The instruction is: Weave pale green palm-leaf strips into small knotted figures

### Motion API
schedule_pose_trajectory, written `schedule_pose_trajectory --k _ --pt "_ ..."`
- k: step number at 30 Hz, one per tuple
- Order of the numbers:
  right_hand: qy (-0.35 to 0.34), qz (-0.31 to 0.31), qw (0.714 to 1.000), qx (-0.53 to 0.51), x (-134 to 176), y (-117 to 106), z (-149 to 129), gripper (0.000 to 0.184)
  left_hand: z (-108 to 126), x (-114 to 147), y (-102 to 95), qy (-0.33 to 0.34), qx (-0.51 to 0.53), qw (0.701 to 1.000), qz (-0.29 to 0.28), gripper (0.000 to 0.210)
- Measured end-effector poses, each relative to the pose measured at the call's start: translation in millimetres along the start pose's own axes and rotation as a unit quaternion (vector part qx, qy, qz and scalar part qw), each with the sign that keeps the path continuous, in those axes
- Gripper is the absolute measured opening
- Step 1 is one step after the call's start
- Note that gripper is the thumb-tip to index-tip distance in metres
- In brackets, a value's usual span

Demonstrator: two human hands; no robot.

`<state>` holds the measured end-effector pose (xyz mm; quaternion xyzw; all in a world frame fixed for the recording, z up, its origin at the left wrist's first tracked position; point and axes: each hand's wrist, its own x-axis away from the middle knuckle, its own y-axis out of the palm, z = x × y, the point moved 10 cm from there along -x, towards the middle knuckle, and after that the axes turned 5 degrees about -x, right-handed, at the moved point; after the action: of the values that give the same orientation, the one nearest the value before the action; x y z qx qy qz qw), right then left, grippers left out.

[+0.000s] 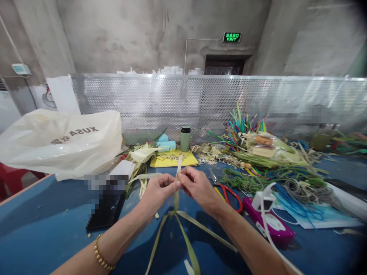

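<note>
My left hand (159, 193) and my right hand (199, 189) meet in front of me, fingertips pinched close together on a pale green plant-leaf strip (176, 202). The strip's upper end rises above the fingers, and another pale strip (146, 176) runs out to the left behind my left hand. Below the fingers the leaf joins a knot-like crossing (172, 213). From there several long strips spread down toward me, one of them a greener strip (187, 244). The exact grip between the fingertips is partly hidden.
Red-handled scissors (235, 198) and a magenta device (275, 225) with a white charger (263, 200) lie right. A black phone-like slab (107, 210) and large plastic bag (63, 141) are left. Behind stand a green bottle (185, 139), yellow sheet (160, 162), and cord piles (243, 181).
</note>
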<state>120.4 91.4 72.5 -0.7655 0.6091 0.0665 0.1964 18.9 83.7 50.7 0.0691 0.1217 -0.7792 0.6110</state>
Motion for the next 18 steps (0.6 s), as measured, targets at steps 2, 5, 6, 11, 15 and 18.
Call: schedule_pose_trajectory --k 2,5,6,11,15,18 --pt "-0.002 -0.006 1.000 0.012 1 3 0 0.022 1 0 -2.8 0.003 0.011 1.000 0.009 0.031" --pt "0.009 -0.005 1.000 0.010 1 3 3 0.022 -2 1 1.5 -0.016 0.055 0.998 -0.014 0.028" --pt "0.014 -0.002 1.000 0.003 1 2 4 0.022 -3 2 3.1 -0.022 0.073 0.997 -0.021 0.028" --pt "0.042 0.005 0.996 -0.082 0 -1 7 0.027 -5 2 1.0 -0.028 0.110 0.993 -0.012 0.024" --pt "0.023 0.005 0.998 -0.051 1 1 0 0.031 -1 2 0.5 -0.011 0.070 0.997 -0.008 0.027" --pt "0.003 0.037 0.999 -0.011 0 -2 -4 0.030 8 4 4.5 0.020 0.012 1.000 -0.021 0.030"
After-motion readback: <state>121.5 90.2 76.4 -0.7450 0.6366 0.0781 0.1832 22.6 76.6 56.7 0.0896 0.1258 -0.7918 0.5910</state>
